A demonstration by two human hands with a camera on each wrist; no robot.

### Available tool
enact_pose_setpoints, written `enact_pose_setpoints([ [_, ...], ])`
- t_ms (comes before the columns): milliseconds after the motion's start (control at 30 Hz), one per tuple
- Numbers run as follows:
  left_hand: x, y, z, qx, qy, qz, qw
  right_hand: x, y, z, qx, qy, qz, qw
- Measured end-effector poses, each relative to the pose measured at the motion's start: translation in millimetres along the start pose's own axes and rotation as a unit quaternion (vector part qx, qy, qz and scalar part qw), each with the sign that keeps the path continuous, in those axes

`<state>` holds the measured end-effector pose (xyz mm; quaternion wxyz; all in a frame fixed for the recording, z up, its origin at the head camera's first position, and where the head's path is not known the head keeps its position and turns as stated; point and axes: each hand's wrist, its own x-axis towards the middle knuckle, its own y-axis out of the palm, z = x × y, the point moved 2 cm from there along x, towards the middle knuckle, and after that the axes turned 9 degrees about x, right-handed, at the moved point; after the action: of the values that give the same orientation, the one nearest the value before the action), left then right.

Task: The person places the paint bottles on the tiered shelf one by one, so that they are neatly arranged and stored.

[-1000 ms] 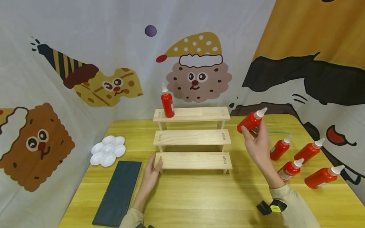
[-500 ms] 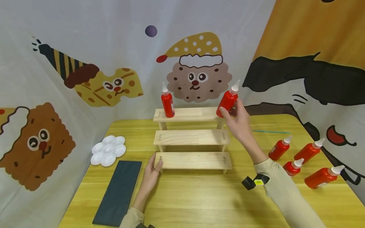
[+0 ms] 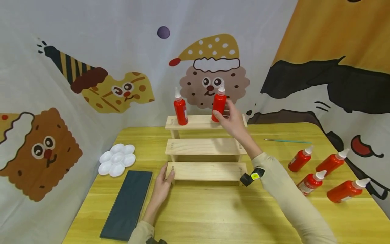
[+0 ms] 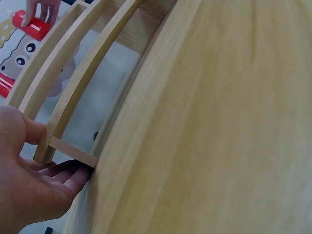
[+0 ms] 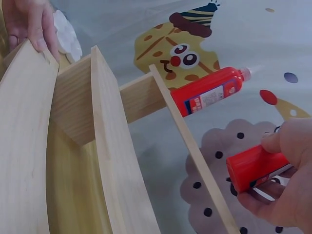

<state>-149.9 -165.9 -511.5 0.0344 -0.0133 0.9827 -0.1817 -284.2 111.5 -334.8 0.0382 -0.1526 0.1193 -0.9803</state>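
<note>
A red squeeze bottle (image 3: pixel 218 105) with a white pointed cap is gripped by my right hand (image 3: pixel 234 122), upright at the top tier of the three-tier wooden stand (image 3: pixel 204 171). In the right wrist view, a gap shows between that bottle's base (image 5: pixel 235 174) and the top board. Another red bottle (image 3: pixel 181 112) stands on the top tier's left end. My left hand (image 3: pixel 161 188) grips the left end of the lowest tier. Seen from the left wrist, the thumb (image 4: pixel 34 130) lies against the board and the other fingers reach underneath beside the leg.
Several more red bottles (image 3: pixel 310 183) stand on the table's right side. A thin teal brush (image 3: pixel 287 141) lies behind them. At the left are a white flower-shaped palette (image 3: pixel 117 159) and a dark rectangular board (image 3: pixel 126 205). A cartoon-printed cloth (image 3: pixel 131 44) hangs behind the table.
My right hand has carried the bottle leftward from beyond the stand's right side to over the top tier, turning it from tilted to upright. My left hand stays on the lowest tier.
</note>
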Motion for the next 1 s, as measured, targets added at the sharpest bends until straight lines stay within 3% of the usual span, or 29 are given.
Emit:
enact_pose_setpoints([
  [300, -0.6, 0.5, -0.3, 0.003, 0.000, -0.002, 1.0000, 8.3, 20, -5, -0.017, 0.001, 0.031, 0.9994],
  [600, -1.0, -0.3, 0.5, 0.001, -0.004, 0.000, 1.0000, 9.5, 30, -9, -0.032, -0.011, 0.028, 0.9990],
  [1000, -0.6, 0.0, -0.1, -0.004, -0.001, 0.004, 1.0000, -6.4, 6, 2, -0.013, 0.001, 0.010, 0.9999],
])
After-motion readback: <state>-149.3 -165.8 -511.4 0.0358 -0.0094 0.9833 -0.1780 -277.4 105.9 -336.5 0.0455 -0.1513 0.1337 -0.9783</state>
